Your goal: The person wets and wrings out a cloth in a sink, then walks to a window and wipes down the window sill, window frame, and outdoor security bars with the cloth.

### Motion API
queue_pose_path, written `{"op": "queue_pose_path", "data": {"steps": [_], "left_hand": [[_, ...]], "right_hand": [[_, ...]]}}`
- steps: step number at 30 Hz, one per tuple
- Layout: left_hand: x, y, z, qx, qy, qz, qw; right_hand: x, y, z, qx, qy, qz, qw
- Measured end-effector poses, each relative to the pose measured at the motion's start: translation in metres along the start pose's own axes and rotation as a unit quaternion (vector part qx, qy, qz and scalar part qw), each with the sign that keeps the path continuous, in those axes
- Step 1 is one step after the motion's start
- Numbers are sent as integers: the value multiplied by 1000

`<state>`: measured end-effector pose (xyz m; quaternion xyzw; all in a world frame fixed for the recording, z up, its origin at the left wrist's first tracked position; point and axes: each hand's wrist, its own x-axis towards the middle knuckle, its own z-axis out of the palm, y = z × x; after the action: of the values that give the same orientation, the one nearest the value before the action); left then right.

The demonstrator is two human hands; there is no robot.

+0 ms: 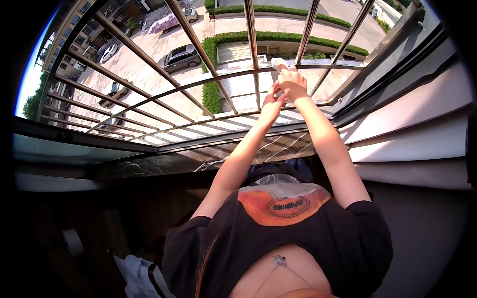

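Note:
My right hand (293,83) reaches out at the window bars, its fingers closed on a crumpled white cloth (279,63), perhaps a tissue. The cloth is at the horizontal crossbar (228,72) of the metal window grille, beside an upright bar (251,35). Just below and to the left, my left hand (273,103) is raised with its thumb and fingers apart. Its fingertips are close to the right hand, partly overlapped by it, and I see nothing held in them.
A dark marble sill (198,155) and window track lie beneath my forearms. The window frame (392,74) and a pale curtain (412,144) stand at the right. Outside and below are hedges (211,94) and parked cars (181,58). White fabric (139,275) lies at lower left.

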<state>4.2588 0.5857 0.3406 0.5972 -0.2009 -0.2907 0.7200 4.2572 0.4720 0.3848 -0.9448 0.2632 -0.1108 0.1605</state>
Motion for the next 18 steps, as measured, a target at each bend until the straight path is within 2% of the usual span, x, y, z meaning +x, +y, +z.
{"op": "queue_pose_path", "data": {"steps": [1, 3, 4, 7, 11, 13, 18], "left_hand": [[6, -1, 8, 10, -26, -8, 1000], [16, 0, 24, 108, -90, -25, 990], [14, 1, 37, 131, -30, 31, 990], [16, -2, 37, 156, -4, 56, 986], [14, -27, 9, 71, 1, 43, 997], [9, -21, -2, 34, 8, 13, 999], [-8, -15, -24, 5, 137, 51, 989]], "right_hand": [[-5, 11, -7, -7, 49, -3, 999], [-3, 36, -14, -39, 44, -4, 998], [-3, 39, -13, -52, 49, -16, 997], [-3, 35, -7, -26, 65, 4, 998], [-2, 23, 14, 80, 94, 33, 992], [-3, 9, 11, 80, 53, 36, 995], [-9, -34, 25, 115, 8, -25, 993]]}}
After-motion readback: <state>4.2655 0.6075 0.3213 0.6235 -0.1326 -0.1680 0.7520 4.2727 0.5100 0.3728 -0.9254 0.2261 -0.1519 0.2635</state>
